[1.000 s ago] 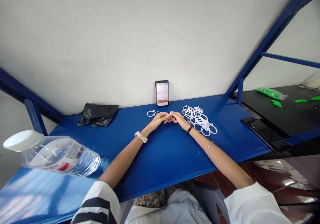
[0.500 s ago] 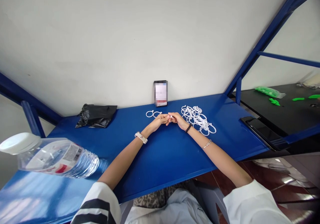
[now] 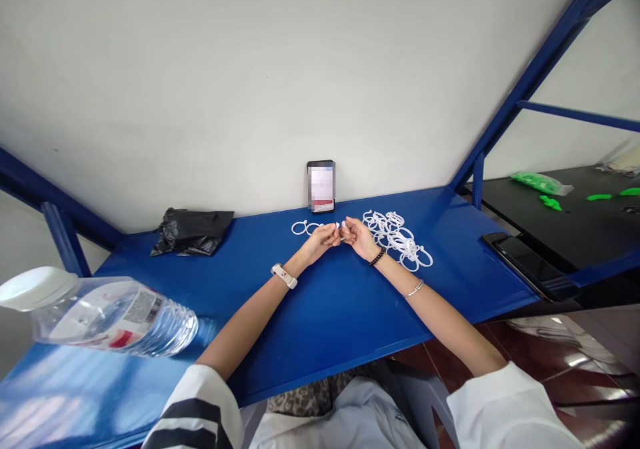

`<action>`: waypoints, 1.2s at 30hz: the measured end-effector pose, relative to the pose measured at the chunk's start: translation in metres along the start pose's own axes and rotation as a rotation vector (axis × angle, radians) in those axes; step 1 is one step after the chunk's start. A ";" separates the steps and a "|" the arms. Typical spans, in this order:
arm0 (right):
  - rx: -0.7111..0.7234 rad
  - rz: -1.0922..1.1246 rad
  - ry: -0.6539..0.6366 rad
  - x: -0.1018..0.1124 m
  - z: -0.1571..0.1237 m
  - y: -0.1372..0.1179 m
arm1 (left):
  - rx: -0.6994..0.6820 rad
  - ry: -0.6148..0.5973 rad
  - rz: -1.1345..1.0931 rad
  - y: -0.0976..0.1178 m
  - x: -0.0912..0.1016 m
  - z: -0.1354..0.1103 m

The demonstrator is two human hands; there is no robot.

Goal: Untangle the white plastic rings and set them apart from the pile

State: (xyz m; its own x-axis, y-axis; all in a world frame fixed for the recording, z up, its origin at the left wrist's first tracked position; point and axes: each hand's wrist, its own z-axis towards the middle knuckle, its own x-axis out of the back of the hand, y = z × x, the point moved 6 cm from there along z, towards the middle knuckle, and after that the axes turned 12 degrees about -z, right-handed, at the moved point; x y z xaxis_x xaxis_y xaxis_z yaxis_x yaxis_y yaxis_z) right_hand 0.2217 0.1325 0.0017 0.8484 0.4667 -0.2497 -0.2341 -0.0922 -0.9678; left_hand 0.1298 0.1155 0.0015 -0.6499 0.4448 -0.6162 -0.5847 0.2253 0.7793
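Hands almost touching: left hand [image 3: 320,241] and right hand [image 3: 359,237] are both pinching, fingers drawn nearly together, with a small white piece [image 3: 337,225] showing between them. Fingers are hiding most of it; probably a ring like those in the heap of white rings [image 3: 403,242] lying just right of the right hand. Two more rings [image 3: 305,223] are lying on the desk [image 3: 345,315] just past the left hand. Plastic is looking light, smooth, slightly springy, maybe slippery; knobbed ends are probably offering the surest pinch.
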 end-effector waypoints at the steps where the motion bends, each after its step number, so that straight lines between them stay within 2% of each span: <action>1: -0.001 0.012 0.001 0.000 0.000 0.000 | 0.004 0.005 0.000 0.000 0.000 0.000; 9: 0.068 -0.114 -0.027 -0.003 -0.003 0.000 | -0.022 0.059 -0.013 0.005 0.004 -0.003; 15: 0.095 -0.236 0.054 -0.002 -0.005 -0.001 | -0.092 0.222 -0.049 0.004 0.021 -0.001; 21: 0.140 -0.344 0.072 -0.003 -0.006 -0.006 | -0.105 0.204 -0.016 0.003 0.021 0.000; 24: 0.171 -0.363 0.139 0.001 -0.006 -0.007 | -0.101 0.221 -0.003 0.003 0.022 -0.001; 27: 0.189 -0.344 0.244 0.009 -0.005 -0.007 | -0.117 0.261 0.071 0.003 0.021 -0.001; 30: 0.175 -0.312 0.301 0.014 -0.005 -0.006 | -0.169 0.255 0.250 0.004 0.018 -0.001; 33: 0.154 -0.308 0.300 0.014 -0.005 -0.004 | -0.195 0.242 0.377 0.002 0.016 0.001; 36: 0.122 -0.277 0.265 0.013 -0.004 -0.003 | -0.196 0.242 0.402 0.002 0.018 0.001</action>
State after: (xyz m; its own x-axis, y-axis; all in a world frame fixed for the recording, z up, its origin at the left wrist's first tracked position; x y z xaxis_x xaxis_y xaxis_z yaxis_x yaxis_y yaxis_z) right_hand 0.2352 0.1349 0.0011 0.9767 0.2144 0.0054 -0.0203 0.1175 -0.9929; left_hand 0.1175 0.1244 -0.0079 -0.9228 0.2440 -0.2983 -0.3298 -0.0998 0.9388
